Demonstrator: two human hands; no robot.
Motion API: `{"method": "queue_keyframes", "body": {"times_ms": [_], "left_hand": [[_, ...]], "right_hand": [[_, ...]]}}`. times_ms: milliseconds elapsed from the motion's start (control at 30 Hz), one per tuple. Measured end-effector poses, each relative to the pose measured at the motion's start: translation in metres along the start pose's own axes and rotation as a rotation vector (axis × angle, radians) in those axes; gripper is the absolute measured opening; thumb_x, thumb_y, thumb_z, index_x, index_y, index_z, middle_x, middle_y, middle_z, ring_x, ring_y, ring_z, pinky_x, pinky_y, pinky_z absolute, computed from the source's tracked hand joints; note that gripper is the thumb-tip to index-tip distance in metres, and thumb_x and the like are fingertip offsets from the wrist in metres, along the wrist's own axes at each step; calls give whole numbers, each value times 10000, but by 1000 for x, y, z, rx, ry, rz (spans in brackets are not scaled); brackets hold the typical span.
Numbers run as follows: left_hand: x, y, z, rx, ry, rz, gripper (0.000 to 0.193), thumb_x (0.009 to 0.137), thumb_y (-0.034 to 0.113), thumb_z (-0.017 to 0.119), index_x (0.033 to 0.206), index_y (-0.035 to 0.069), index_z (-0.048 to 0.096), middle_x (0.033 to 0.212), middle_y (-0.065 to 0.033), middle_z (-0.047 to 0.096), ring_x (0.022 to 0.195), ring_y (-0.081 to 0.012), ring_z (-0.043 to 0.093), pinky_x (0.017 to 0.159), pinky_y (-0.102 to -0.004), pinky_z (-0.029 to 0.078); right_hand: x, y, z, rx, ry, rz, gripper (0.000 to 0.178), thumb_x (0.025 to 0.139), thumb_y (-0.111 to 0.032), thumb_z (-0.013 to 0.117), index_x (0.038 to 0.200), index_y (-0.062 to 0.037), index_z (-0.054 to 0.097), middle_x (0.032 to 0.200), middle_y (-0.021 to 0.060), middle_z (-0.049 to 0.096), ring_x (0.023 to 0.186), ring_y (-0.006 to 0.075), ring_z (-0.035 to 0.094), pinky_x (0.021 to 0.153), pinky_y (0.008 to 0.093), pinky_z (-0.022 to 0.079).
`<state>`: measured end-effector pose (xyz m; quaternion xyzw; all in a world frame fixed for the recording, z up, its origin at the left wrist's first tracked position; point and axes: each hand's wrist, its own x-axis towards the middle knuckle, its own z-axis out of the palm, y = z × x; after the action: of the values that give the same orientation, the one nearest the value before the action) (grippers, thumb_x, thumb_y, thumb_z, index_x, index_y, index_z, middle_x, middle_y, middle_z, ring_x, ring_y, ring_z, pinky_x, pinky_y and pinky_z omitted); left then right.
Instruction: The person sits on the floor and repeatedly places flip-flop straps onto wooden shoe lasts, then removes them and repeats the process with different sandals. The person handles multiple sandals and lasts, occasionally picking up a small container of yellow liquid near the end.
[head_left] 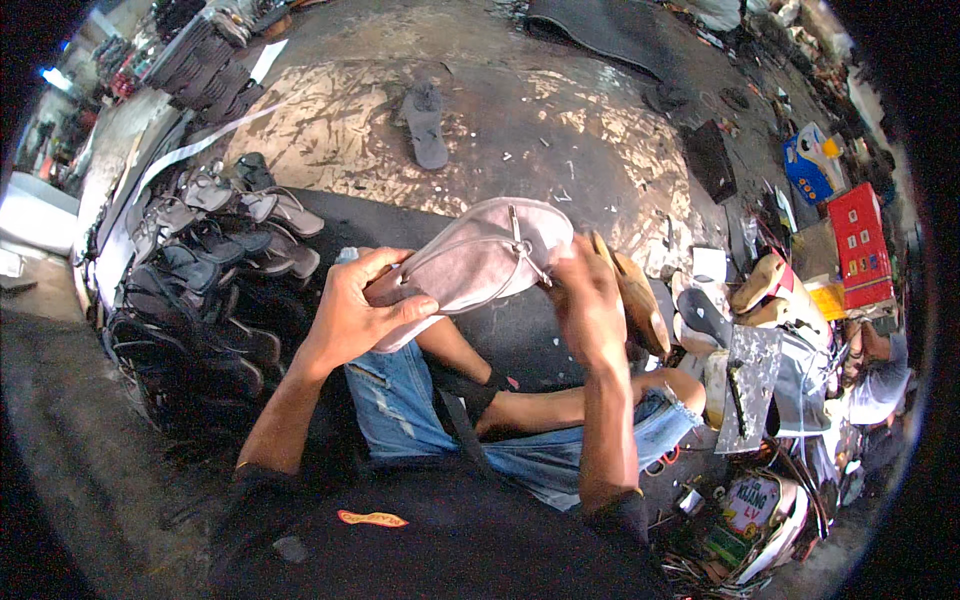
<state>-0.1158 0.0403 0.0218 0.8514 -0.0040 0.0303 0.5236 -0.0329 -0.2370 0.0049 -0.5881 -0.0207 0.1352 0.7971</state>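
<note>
A pale greyish-pink sandal (450,262) with thin straps is held up in front of me, above my bent legs. My left hand (358,310) is closed on one end of it, with the thumb lying over the near edge. At the other end, beside the strap that meets the sole, my right hand (590,305) is smeared by motion. Its fingertips are partly hidden, so I cannot make out whether they grip the strap.
Many sandals (205,262) lie heaped at left. One dark sandal (426,125) rests on the worn floor ahead. Right of me are wooden shoe lasts (640,302), a red box (860,245), a blue box (812,165) and a cluttered container (755,530). Another person (880,375) shows at far right.
</note>
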Motion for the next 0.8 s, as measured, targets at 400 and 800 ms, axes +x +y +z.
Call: {"method": "queue_keyframes", "body": {"times_ms": [400,800], "left_hand": [[-37,-49,-15,-598,-120,-432,539,898,164,833,1341,-71,635,1197,-90,725,1060,-140,680,969,-310,540],[-23,-133,-7,-544,504,-424,471,932,150,802,1345,-15,647,1147,-49,720,991,-94,659,892,-262,543]], "right_hand": [[44,22,38,-65,-95,31,354,982,-225,777,1227,23,715,1105,64,767,999,128,678,920,308,531],[254,179,86,-1072,-17,-492,621,973,-444,745,1376,-13,551,1327,256,583,1259,401,549,1071,517,436]]}}
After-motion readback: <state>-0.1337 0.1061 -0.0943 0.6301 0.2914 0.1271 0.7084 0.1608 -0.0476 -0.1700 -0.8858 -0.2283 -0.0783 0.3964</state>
